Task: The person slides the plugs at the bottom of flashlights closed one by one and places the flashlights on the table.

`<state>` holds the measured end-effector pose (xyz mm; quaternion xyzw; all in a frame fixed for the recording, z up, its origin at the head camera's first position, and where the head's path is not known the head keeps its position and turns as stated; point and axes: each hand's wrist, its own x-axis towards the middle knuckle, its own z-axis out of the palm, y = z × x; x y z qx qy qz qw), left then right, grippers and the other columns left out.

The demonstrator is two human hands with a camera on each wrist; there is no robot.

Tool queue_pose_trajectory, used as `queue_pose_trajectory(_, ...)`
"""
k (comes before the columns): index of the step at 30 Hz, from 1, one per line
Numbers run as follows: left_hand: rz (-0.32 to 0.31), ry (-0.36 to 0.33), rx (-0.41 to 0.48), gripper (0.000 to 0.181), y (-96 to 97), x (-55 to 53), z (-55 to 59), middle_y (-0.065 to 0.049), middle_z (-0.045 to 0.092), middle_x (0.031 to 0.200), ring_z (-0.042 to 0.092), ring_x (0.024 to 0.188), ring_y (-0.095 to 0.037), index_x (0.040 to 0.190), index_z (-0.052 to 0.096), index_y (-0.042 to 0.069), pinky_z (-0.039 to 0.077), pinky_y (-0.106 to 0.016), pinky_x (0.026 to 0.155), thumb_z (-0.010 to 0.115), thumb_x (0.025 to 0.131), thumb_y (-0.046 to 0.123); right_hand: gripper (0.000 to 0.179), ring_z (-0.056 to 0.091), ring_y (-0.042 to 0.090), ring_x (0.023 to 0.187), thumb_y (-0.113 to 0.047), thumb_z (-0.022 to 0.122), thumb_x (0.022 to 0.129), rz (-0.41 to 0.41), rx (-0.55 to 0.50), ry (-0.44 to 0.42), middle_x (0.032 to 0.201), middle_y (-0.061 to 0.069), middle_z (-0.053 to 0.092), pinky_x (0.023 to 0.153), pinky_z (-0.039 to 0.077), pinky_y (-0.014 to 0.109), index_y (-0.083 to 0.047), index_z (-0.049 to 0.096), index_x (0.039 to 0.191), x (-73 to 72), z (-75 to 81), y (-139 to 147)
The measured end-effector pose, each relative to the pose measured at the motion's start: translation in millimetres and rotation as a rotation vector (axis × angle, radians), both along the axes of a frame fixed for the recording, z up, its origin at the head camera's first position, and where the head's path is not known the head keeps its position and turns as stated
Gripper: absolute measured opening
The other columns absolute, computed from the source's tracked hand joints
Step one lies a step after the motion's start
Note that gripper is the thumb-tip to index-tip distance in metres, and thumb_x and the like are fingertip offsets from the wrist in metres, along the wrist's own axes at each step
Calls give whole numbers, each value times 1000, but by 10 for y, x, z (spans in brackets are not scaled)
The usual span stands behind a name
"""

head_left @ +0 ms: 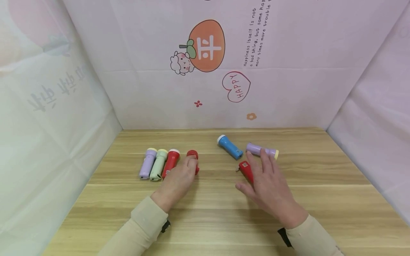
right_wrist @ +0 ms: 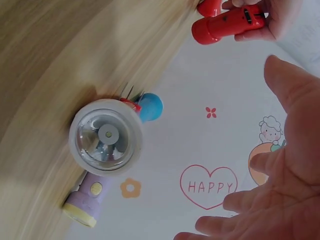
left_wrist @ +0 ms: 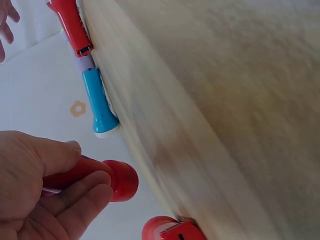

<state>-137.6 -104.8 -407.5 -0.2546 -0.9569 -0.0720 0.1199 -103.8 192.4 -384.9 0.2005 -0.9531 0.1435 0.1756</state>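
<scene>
My left hand [head_left: 179, 181] grips a red flashlight [head_left: 193, 153] by its body, thumb and fingers curled round it; the red head [left_wrist: 125, 181] sticks out past the fingertips in the left wrist view. Just left of it, another red flashlight [head_left: 171, 161] lies beside a pale green flashlight [head_left: 158, 165] and a lavender one [head_left: 148, 164], side by side in a row. My right hand [head_left: 272, 190] is spread with fingers straight, above a third red flashlight [head_left: 246, 170] that it partly hides. That one's clear lens [right_wrist: 107, 137] faces the right wrist camera.
Behind the right hand lie a blue flashlight [head_left: 230, 147] and a second lavender flashlight [head_left: 262, 150], both on the wooden table [head_left: 208, 220]. White printed cloth [head_left: 144, 96] stands as walls at the back and both sides.
</scene>
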Motion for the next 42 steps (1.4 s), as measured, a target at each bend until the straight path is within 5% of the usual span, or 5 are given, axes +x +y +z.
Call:
queue_pose_trajectory(17,14,15,-42,31,-66,-59,-116,-15,56,121,47,51,-10,114,49,1,48,-16,54,70,93,-5,98,26,65,146,-55,77,89,-42,52,-76,161,39,29,114,30,76,-5,32,160,0,-13,15)
queue_pose_trajectory(23,31,10,-48,38,-73,-94,-120,-17,57,132,54,54,-12,127,52,3,57,-22,59,72,95,0,99,26,66,146,-55,77,90,-37,58,-69,160,39,29,114,30,76,-5,31,160,4,-7,5)
queue_pose_trajectory(32,44,-141,-42,48,-113,-93,-144,-17,47,149,59,58,-15,139,55,17,62,-29,67,75,96,9,99,24,65,147,-55,77,90,-32,46,-82,161,39,27,116,28,75,-5,31,161,11,-17,-11)
queue_pose_trajectory(42,100,-308,0,47,-116,-73,-152,-23,28,167,67,107,-30,152,46,14,63,-41,85,58,107,21,98,27,64,146,-56,77,89,-31,41,-65,161,38,30,116,30,75,-3,34,160,18,-36,-21)
